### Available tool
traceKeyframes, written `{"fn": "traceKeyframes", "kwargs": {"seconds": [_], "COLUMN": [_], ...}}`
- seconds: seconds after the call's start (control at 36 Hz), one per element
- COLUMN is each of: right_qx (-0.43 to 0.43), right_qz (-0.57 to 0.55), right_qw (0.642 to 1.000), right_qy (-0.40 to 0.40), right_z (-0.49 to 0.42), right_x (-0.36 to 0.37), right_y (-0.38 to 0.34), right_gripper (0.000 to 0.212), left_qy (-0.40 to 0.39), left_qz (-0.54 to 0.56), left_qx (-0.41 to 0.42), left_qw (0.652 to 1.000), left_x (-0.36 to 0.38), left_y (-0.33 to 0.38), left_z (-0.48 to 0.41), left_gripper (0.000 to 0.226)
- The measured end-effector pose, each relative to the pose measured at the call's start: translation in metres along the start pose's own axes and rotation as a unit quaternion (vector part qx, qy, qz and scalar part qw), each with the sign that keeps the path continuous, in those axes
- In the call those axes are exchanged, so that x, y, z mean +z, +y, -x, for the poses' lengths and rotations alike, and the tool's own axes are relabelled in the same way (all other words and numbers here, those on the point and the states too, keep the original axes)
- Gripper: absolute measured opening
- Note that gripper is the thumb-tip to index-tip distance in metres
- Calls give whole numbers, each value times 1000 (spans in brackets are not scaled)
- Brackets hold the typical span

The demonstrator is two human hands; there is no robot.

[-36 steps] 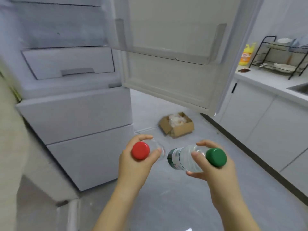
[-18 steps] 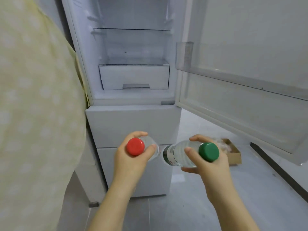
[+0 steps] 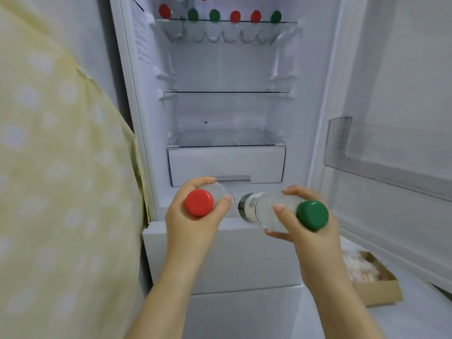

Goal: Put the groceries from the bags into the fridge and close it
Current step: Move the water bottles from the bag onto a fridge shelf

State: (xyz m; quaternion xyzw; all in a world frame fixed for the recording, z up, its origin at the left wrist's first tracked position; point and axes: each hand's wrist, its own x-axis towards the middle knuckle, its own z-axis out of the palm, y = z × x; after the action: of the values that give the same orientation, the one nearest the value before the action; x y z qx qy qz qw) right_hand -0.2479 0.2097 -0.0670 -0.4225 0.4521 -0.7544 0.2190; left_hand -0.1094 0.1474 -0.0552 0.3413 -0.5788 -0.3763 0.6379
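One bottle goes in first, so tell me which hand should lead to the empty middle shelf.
Probably the left hand: its red-capped bottle already points into the fridge, under the middle shelf. The right hand holds the green-capped bottle sideways, nearer the open door.

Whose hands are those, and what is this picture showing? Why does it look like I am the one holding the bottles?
The camera sits on a person's head and looks down, so you see what they see. Those are their own two hands. The left hand holds a clear bottle with a red cap. The right hand holds a clear bottle with a green cap. In front of them is an open fridge, with its door swung out to the right. High up, a row of bottles with red and green caps already lies on the top shelf. The lower shelves look bare. A cardboard box sits on the floor.
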Motion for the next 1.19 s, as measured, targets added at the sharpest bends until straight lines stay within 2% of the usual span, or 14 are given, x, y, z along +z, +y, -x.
{"fn": "traceKeyframes", "kwargs": {"seconds": [0.22,0.39,0.61,0.94,1.19], "right_qx": [-72,-115,-170,-210,-293], "right_qz": [-44,-93,-149,-204,-165], "right_qw": [996,989,974,956,942], "right_qy": [-17,-23,-30,-4,22], "right_z": [-81,-146,-222,-285,-322], "right_x": [29,29,36,65,91], "right_y": [13,23,21,21,-2], "right_gripper": [23,22,24,24,27], "left_qy": [44,96,127,147,108], "left_qz": [31,63,75,101,144], "left_qx": [63,109,182,240,305], "left_qw": [997,987,972,954,935], "left_x": [24,55,98,123,116], "left_y": [-1,-4,-1,4,26], "left_z": [-76,-124,-180,-244,-299], "left_gripper": [26,26,28,31,34]}}
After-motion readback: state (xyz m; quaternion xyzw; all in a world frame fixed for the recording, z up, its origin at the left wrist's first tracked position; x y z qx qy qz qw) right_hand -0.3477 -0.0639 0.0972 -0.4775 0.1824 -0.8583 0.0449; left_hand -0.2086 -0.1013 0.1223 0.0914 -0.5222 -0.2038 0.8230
